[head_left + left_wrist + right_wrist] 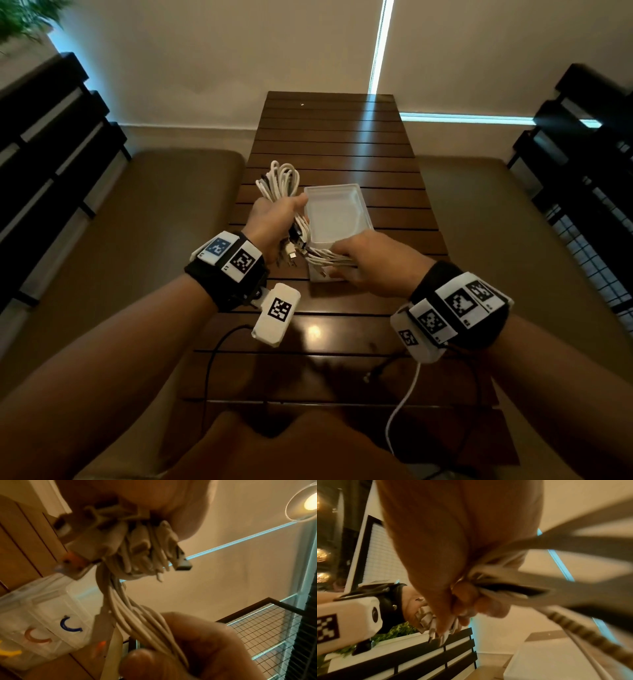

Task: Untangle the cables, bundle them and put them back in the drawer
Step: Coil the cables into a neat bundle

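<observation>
My left hand (274, 219) grips a coiled bundle of white cables (279, 180) above the slatted wooden table (329, 137); its loops stick up past my fist. Several plugs (145, 547), one a USB plug (181, 561), hang below that fist. My right hand (363, 267) pinches the loose strands (133, 609) running out of the bundle, just over the near end of an open white drawer (342, 195). The right wrist view shows my right palm (453, 547) with blurred cables (505, 593) passing through the fingers.
A translucent plastic box (42, 615) with blue, orange and yellow curved handles sits on the table beside the cables. Cushioned benches (164, 212) flank the table. A wire mesh rack (596, 246) stands at the right. Black and white leads (400, 407) trail from my wrists.
</observation>
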`<state>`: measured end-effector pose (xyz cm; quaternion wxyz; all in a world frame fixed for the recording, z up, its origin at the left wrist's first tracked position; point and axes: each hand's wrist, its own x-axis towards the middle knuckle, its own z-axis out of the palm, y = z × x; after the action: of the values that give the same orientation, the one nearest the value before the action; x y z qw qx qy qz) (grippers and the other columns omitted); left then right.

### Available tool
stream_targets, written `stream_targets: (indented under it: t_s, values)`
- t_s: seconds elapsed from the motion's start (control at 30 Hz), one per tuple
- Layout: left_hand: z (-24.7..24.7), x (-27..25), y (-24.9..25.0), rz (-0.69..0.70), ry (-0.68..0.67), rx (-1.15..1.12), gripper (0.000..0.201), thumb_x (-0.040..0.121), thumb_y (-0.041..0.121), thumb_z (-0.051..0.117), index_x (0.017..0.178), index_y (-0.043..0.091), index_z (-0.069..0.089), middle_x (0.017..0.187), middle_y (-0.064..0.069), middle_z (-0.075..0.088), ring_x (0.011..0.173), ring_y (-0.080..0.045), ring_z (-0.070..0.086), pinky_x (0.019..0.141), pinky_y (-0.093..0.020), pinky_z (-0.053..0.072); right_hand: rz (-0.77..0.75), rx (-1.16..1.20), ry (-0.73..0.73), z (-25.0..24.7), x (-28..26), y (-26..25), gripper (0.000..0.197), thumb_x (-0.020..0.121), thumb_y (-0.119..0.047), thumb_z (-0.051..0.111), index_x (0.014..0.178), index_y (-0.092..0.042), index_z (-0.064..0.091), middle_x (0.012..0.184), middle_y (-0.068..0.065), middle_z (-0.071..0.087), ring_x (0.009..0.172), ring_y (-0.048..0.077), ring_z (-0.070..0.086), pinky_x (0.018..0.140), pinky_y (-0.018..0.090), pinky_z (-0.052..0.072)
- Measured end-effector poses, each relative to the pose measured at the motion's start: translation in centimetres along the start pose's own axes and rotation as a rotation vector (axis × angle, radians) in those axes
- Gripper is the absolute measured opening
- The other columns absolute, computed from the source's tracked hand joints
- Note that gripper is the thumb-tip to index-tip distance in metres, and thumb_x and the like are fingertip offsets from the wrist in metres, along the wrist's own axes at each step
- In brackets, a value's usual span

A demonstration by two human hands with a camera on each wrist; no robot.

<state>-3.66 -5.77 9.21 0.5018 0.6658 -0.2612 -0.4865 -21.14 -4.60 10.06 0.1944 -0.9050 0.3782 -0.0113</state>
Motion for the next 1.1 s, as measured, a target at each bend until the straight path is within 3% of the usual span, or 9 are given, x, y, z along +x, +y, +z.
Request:
stream_targets:
  t_s: [0.1,0.2,0.33,0.47,0.6,0.7,0.8,0.9,1.1]
  values:
    - [0.2,-0.2,0.3,0.05,-0.061,0.175,0.023,0.088,0.025,0.068,0.107,0.012,0.065,0.09,-0.007,0.067,0.082,-0.02,0.065,0.082,-0.037,0.056,-0.1,-0.142,0.033,-0.9,0.3,-0.3,0.019,0.093,-0.029,0.058,0.104,-0.016,0.066,0.094,0.003,0.069,0.083,0.02,0.063,0.069,0.029,0.046]
    - [0.0,-0.2,0.5,0.033,-0.199,0.332,0.026,0.087,0.025,0.069,0.107,0.008,0.066,0.097,-0.015,0.069,0.088,-0.027,0.066,0.088,-0.045,0.056,-0.188,-0.106,0.1,-1.8,0.9,-0.2,0.017,0.09,-0.032,0.063,0.098,-0.019,0.07,0.09,0.0,0.071,0.081,0.016,0.063,0.067,0.025,0.043]
    - [-0.3,-1.2,0.7,0.035,-0.423,0.511,0.009,0.087,0.016,0.066,0.093,0.01,0.067,0.086,-0.011,0.068,0.081,-0.024,0.064,0.078,-0.038,0.054,-0.166,0.072,0.146,-2.6,1.8,0.6,0.018,0.076,-0.033,0.078,0.089,-0.021,0.075,0.082,-0.005,0.072,0.075,0.011,0.064,0.071,0.039,0.053]
    - [-1.5,-0.7,-0.1,-0.072,-0.537,0.478,0.058,0.07,0.051,0.077,0.103,0.004,0.067,0.094,-0.014,0.071,0.085,-0.026,0.067,0.089,-0.045,0.052,-0.183,0.108,0.245,-3.1,2.2,1.6,0.033,0.063,-0.038,0.085,0.084,-0.015,0.073,0.077,-0.004,0.071,0.07,0.011,0.064,0.066,0.038,0.054]
    - [-1.8,-0.5,-0.5,-0.094,-0.614,0.429,0.058,0.068,0.062,0.064,0.094,0.01,0.068,0.079,-0.004,0.072,0.069,-0.015,0.069,0.072,-0.032,0.052,-0.175,0.174,0.339,-3.2,2.6,1.9,0.047,0.057,-0.033,0.09,0.077,-0.016,0.051,0.065,-0.009,0.055,0.055,0.011,0.052,0.053,0.028,0.048]
    - [-1.9,-0.5,-0.7,-0.11,-0.667,0.462,0.061,0.067,0.069,0.056,0.088,0.013,0.066,0.076,-0.003,0.068,0.067,-0.015,0.064,0.064,-0.028,0.052,-0.183,0.156,0.336,-3.0,3.3,1.7,0.044,0.064,-0.026,0.087,0.078,-0.017,0.047,0.064,-0.011,0.051,0.053,0.006,0.046,0.05,0.019,0.039]
    - [-1.9,-0.7,-0.9,-0.156,-0.73,0.449,0.052,0.074,0.049,0.074,0.104,0.007,0.067,0.092,-0.011,0.07,0.077,-0.021,0.066,0.067,-0.029,0.054,-0.197,0.062,0.344,-2.6,3.7,1.8,0.036,0.07,-0.018,0.081,0.079,-0.018,0.047,0.062,-0.014,0.045,0.052,0.002,0.04,0.052,0.015,0.03]
    - [-1.9,-0.6,-0.8,-0.222,-0.774,0.481,0.053,0.064,0.024,0.084,0.111,0.005,0.068,0.108,-0.017,0.07,0.088,-0.024,0.068,0.076,-0.034,0.054,-0.229,-0.034,0.352,-2.5,3.8,1.5,0.036,0.067,-0.025,0.083,0.081,-0.013,0.053,0.065,-0.012,0.044,0.053,-0.001,0.036,0.052,0.013,0.025]
    - [-1.6,-0.5,-0.7,-0.158,-0.664,0.568,0.018,0.076,0.004,0.073,0.093,0.009,0.069,0.083,-0.008,0.069,0.068,-0.017,0.068,0.059,-0.029,0.055,-0.173,0.033,0.166,-3.3,4.3,1.8,0.031,0.077,-0.026,0.079,0.096,-0.016,0.057,0.075,-0.016,0.049,0.065,-0.004,0.047,0.055,0.008,0.034]
